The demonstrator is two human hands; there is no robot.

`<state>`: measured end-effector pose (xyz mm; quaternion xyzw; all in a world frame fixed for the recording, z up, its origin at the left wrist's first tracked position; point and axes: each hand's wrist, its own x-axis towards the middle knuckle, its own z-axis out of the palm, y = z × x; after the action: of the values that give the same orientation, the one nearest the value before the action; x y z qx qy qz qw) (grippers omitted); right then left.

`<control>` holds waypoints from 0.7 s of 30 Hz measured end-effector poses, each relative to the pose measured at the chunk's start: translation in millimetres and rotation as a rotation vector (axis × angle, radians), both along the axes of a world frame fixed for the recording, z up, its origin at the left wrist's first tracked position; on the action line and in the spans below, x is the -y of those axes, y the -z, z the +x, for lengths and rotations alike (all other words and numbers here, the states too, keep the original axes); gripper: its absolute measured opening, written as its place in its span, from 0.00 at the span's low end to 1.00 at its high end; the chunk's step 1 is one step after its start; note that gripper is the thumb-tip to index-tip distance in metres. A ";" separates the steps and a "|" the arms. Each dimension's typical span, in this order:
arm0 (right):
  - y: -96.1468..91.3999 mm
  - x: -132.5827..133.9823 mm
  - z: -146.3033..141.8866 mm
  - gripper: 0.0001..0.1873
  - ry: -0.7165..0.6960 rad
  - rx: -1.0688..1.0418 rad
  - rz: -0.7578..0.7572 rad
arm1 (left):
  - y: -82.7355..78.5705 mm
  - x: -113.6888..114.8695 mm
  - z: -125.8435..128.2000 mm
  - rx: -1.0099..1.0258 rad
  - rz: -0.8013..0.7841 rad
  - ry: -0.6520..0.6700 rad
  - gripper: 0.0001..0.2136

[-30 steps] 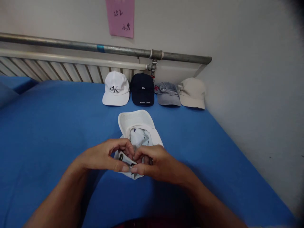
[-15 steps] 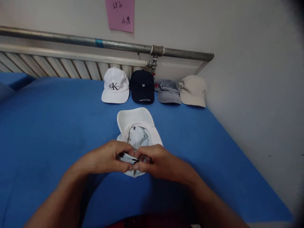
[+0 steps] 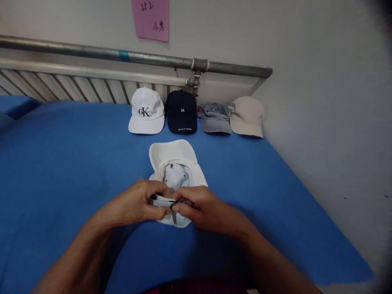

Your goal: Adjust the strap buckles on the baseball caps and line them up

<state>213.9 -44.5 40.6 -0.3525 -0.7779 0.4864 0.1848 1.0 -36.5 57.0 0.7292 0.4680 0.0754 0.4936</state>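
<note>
A white cap (image 3: 174, 158) lies upside down on the blue sheet (image 3: 61, 155), its brim pointing away from me. My left hand (image 3: 139, 204) and my right hand (image 3: 196, 206) meet at the cap's near rear edge. Both hands pinch the cap's back strap (image 3: 162, 201) between thumb and fingers, knuckles almost touching. The strap's buckle end is partly hidden by my fingers.
A row of caps stands by the wall: a white one with a logo (image 3: 146, 111), a navy one (image 3: 181, 112), a grey one (image 3: 214, 118) and a beige one (image 3: 247, 116). Behind them run a metal pipe (image 3: 122, 56) and a radiator. A pink note (image 3: 150, 18) hangs above.
My hands have closed in and flattened the strap between them; the strap now lies level. The view has shifted slightly.
</note>
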 end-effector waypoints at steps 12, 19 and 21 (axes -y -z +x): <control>4.4 4.1 -5.1 0.06 0.021 0.011 0.158 | 5.5 -0.8 0.5 0.029 0.099 0.012 0.04; 9.2 4.0 -6.2 0.05 0.071 -0.047 0.118 | 2.8 -4.3 -8.1 0.114 0.036 0.062 0.09; 9.5 2.7 -5.5 0.05 0.085 -0.062 0.089 | 2.9 -7.0 -15.0 0.173 0.069 0.016 0.11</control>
<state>208.5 -47.3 31.1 -0.3615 -0.7769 0.4536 0.2450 -14.0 -29.5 54.1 0.7403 0.4147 0.1502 0.5073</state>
